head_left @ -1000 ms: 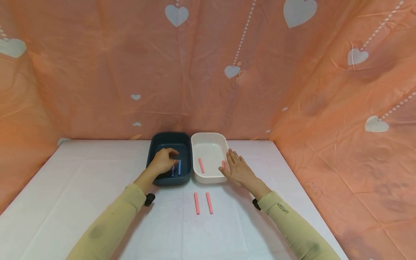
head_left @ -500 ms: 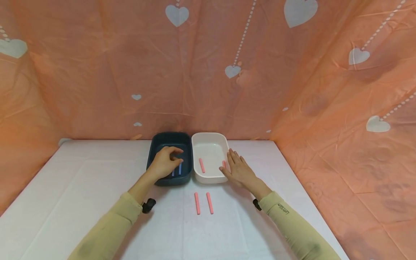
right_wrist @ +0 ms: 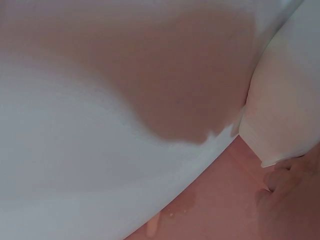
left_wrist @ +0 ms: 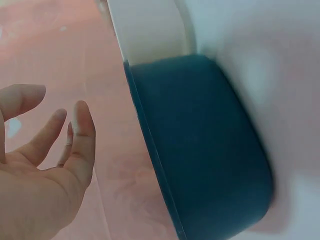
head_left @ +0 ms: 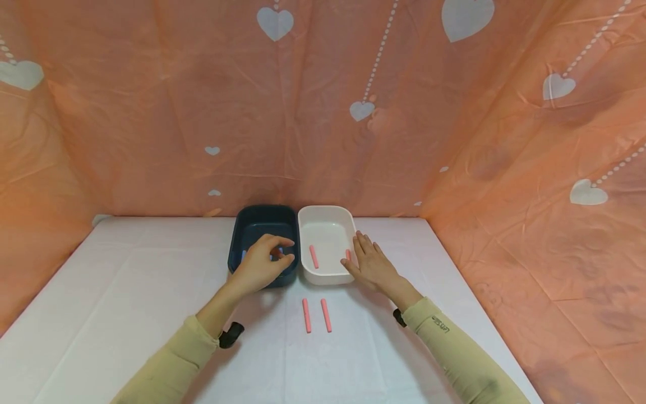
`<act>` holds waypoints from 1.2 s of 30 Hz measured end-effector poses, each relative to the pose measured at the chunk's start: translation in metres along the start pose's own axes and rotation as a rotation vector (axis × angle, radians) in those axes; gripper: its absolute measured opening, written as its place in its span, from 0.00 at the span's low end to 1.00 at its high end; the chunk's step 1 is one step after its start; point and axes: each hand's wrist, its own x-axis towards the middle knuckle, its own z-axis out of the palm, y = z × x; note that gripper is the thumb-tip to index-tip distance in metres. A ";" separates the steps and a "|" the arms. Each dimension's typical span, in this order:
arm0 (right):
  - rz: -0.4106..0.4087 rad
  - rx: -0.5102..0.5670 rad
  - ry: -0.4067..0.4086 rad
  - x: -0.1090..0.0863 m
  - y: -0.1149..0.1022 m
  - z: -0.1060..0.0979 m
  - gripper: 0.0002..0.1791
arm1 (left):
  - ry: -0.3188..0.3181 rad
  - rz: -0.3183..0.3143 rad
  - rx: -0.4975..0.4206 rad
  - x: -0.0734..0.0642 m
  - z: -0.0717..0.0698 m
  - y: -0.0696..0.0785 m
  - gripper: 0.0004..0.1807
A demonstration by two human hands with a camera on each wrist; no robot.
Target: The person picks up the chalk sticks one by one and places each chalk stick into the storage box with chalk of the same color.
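Note:
My left hand [head_left: 259, 265] hovers over the near part of a dark blue box [head_left: 263, 222], thumb and fingers bent apart with nothing between them. In the left wrist view these fingers [left_wrist: 85, 135] stand above the box's rim. Blue sticks [head_left: 244, 255] that look like chalk lie inside, partly hidden by the hand. My right hand [head_left: 374, 265], fingers straight, rests against the right side of a white box [head_left: 328, 227]. One pink stick [head_left: 314, 257] lies inside it, and another pink stick [head_left: 348, 254] is partly behind my right thumb.
Two pink sticks, a left one [head_left: 306, 315] and a right one [head_left: 326, 315], lie on the white tabletop [head_left: 151, 292] in front of the boxes. The boxes stand side by side near an orange curtain [head_left: 323, 140] with white hearts.
My left hand has shifted right and slightly nearer over the dark box, uncovering a blue stick at its left and covering others. My right hand has stayed in place.

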 end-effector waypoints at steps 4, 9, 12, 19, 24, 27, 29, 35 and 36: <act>-0.012 0.006 0.011 0.000 0.001 0.000 0.47 | -0.006 0.023 0.007 -0.007 0.007 0.003 0.17; -0.013 0.007 0.014 0.000 0.000 0.000 0.46 | -0.030 0.037 -0.003 -0.016 0.019 0.005 0.17; -0.006 0.005 0.010 0.000 -0.001 -0.001 0.46 | -0.041 0.060 0.002 -0.022 0.026 0.005 0.17; -0.002 -0.002 0.006 -0.001 -0.001 -0.001 0.46 | -0.084 0.050 0.018 -0.035 0.043 0.007 0.16; -0.005 -0.001 0.010 -0.001 -0.002 -0.001 0.46 | -0.110 0.053 0.047 -0.039 0.054 0.004 0.16; -0.005 -0.001 0.012 -0.001 -0.002 -0.001 0.46 | -0.137 0.049 0.075 -0.040 0.059 0.000 0.16; -0.005 0.002 0.015 -0.001 -0.002 -0.001 0.46 | -0.159 0.037 0.095 -0.041 0.061 -0.002 0.16; -0.006 0.004 0.015 -0.001 -0.002 -0.001 0.46 | -0.200 0.017 0.200 -0.042 0.065 -0.004 0.19; -0.005 0.004 0.014 -0.001 -0.002 -0.001 0.46 | -0.209 0.012 0.219 -0.042 0.065 -0.004 0.20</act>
